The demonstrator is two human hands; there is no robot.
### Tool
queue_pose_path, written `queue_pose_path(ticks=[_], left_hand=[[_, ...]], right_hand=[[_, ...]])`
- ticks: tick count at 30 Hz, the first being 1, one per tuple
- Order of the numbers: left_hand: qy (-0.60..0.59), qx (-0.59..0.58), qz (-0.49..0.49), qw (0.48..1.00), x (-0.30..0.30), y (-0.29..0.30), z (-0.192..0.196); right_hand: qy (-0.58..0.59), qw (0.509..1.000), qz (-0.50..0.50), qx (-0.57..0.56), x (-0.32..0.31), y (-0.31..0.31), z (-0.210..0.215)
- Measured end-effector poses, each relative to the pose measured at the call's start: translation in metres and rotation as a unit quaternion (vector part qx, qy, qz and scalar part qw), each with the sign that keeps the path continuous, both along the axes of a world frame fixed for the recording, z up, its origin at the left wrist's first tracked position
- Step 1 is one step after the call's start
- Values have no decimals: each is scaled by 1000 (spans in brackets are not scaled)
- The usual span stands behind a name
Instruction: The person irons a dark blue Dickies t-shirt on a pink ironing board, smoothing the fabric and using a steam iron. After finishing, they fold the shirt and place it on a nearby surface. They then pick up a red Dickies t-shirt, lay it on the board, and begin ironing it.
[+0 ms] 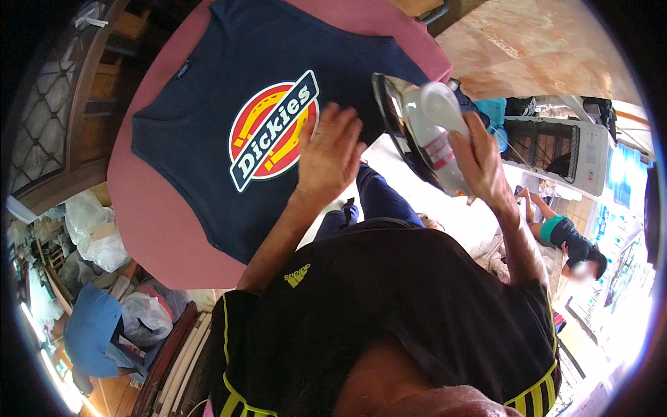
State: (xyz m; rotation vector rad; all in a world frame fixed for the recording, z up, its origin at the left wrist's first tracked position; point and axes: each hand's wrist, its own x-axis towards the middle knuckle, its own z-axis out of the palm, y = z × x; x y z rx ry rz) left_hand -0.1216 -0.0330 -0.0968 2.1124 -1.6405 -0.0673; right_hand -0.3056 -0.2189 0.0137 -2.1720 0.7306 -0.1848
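Cloth fills the upper middle of the view: a navy shirt (208,153) lies flat on a pink board (146,229), with a round red and yellow emblem (274,132) at its chest. The shirt's lower hem is cut off by the board's edge toward 5 o'clock, and its right sleeve is hidden behind the iron and the hands.

The left hand (330,156) rests open on the shirt, fingers spread, palm down, just at 3 o'clock of the emblem and touching its edge. It grips nothing.

The right hand (479,156) is closed around a clear plastic bottle (438,132), held tilted with its pale base toward 12 o'clock. The bottle's neck and cap are hidden by the fingers, so I cannot tell whether it is capped. The bottle lies against an iron (399,125), which stands on end at the board's 3 o'clock edge with its shiny soleplate facing the shirt. The iron's handle and far side are covered by bottle and hand.

Below, the person's black top with yellow stripes (389,313) blocks the board's near end. At 3 o'clock another person (566,236) lies on the floor in a teal top beside a white appliance (556,149); glare washes out the far right rim. At 8 o'clock bags and a blue bundle (90,326) sit in clutter that is hard to make out.
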Motion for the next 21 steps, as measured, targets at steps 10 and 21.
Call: queue_pose_path(ticks=[10, 21], left_hand=[[-47, 30, 131, 990, 18, 9, -12], [-65, -44, 152, 985, 40, -43, -5]], right_hand=[[-125, 958, 147, -215, 75, -9, -25], [58, 982, -172, 48, -112, -22, -87]])
